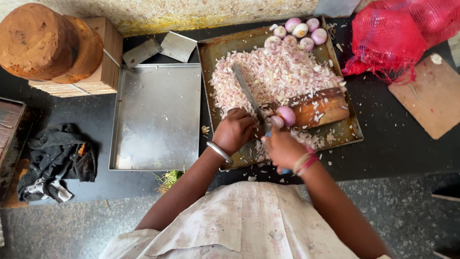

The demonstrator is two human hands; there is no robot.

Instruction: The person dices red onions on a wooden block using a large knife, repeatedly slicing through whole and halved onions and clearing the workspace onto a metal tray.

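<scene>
Pale patterned shirt fills bottom edge, both forearms reaching up from it. Left hand [234, 130] closed, knuckles up, silver bangle [219, 152] at wrist; sits against knife blade [248, 93], right beside onion. Exact grip hidden under knuckles, can't tell what fingers pinch. Right hand [282, 148] closed too, red and yellow thread bands at wrist, blue bit poking out below fist, likely knife handle; mostly hidden. Blade runs diagonally up-left from between hands over chopped pile.

Peeled onion [286, 115]: pinkish-purple, glossy, round, cut white face toward left hand, resting at left end of wooden chopping block [314, 108], just above right hand. Block lies tilted in dark metal tray [352, 132], flecked with bits.

Chopped onion pile [275, 74]: fine pink-white pieces, covers most of tray above block. Cluster of peeled whole onions [299, 31] at tray's far edge.

Outward: empty-looking steel tray [155, 117] touching left of dark tray, two small metal plates beyond it. Red mesh sack [393, 41] top right, partly cut off. Brown board [431, 96] right, cut off by frame. Round wooden stump [45, 43] on stacked boards top left. Dark rag [57, 158] on black bench [397, 148] at left. Green scraps at bench edge below steel tray.
</scene>
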